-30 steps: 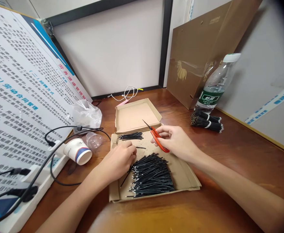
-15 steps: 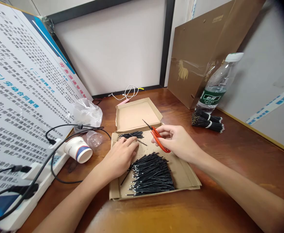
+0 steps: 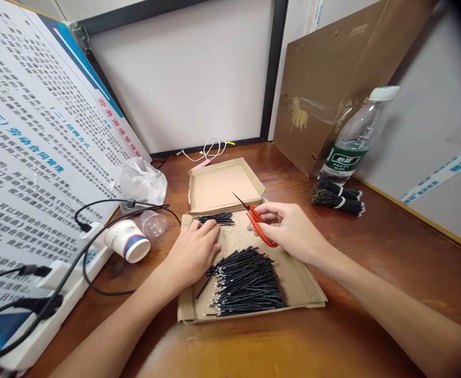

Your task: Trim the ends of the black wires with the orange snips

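In my right hand [image 3: 283, 231] is a pair of red-handled scissors [image 3: 262, 229], its dark pointed blades aimed up and left over the cardboard box. My left hand [image 3: 199, 247] rests palm down on the left side of the box, fingers loosely spread and their tips at the edge of a small pile of black wires [image 3: 222, 218]. I see nothing held in it. A larger heap of black wires [image 3: 250, 283], many with pale tips, lies in the near part of the open cardboard box [image 3: 301, 283].
Two tied wire bundles [image 3: 338, 202] lie by a water bottle [image 3: 348, 147] at right. On the left are a paper cup [image 3: 130, 241], a clear plastic cup [image 3: 154, 224], a plastic bag [image 3: 142, 178] and a power strip [image 3: 57, 304] with black cables. A white cable [image 3: 210, 149] lies behind the box.
The dark wire that stuck out from my left fingertips no longer shows there; that hand has shifted slightly left. My right hand keeps the scissors in nearly the same place.
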Demonstrator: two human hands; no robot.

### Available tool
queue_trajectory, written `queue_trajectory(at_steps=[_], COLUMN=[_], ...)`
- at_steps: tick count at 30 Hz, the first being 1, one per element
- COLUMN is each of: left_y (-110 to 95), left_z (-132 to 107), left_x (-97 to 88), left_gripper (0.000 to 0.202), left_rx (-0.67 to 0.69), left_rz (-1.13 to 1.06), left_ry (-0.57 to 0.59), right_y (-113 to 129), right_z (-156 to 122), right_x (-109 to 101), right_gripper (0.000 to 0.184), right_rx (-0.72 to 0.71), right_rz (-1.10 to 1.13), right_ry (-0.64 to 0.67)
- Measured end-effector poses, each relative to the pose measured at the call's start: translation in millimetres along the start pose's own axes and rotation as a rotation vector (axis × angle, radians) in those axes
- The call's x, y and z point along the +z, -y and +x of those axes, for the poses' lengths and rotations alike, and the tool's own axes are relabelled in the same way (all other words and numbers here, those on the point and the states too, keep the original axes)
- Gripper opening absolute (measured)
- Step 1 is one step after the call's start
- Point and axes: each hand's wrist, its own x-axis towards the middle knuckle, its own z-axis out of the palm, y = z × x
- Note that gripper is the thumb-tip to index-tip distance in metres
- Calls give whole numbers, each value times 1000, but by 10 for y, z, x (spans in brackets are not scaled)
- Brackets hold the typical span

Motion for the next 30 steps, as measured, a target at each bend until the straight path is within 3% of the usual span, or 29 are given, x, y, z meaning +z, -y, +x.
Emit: queue_trajectory(at_steps=[6,10,16,25,30], left_y=[28,5,-66,-103,-103], left_z=[10,-16,-86,-84,-91], left_x=[27,-79,-152,-76,-163], left_gripper=[22,17,15,10,11], left_rx=[-64,-65,-72,-199,-174], left_rz=[-10,-187,-462,-546,-546], left_ry=[-75,-123,91,159,104], right_y=[15,34,11,-6,1], right_z=[-3,-10,-4,-16,-18], right_x=[-5,-23,-31,-19,-18], right_gripper=[20,18,19,18,21], right_rx=[-7,1,-9,-17,0], right_rz=[-4,-11,-9,-10,3], right_ry=[-32,-35,-33,-43,-35])
